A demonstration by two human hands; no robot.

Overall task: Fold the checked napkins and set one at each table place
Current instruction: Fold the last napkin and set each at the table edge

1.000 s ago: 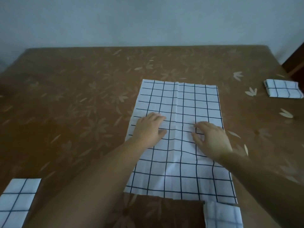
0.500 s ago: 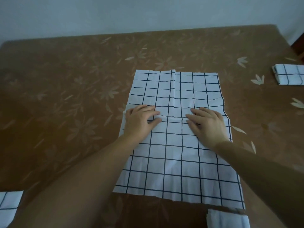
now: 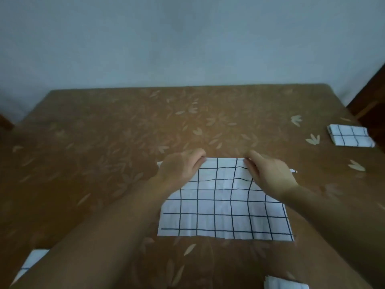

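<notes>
My left hand (image 3: 180, 170) and right hand (image 3: 270, 176), which a second ago lie flat and open on the middle of the spread checked napkin (image 3: 225, 207), now sit at its far edge, fingers (image 3: 196, 156) curled over and gripping that edge near each corner. The napkin shows shorter front to back than before, its far part raised off the bench (image 3: 104, 142) between my hands. My head is tilted up: more wall (image 3: 187, 38) shows, and the folded napkin (image 3: 350, 138) at right sits lower in view.
</notes>
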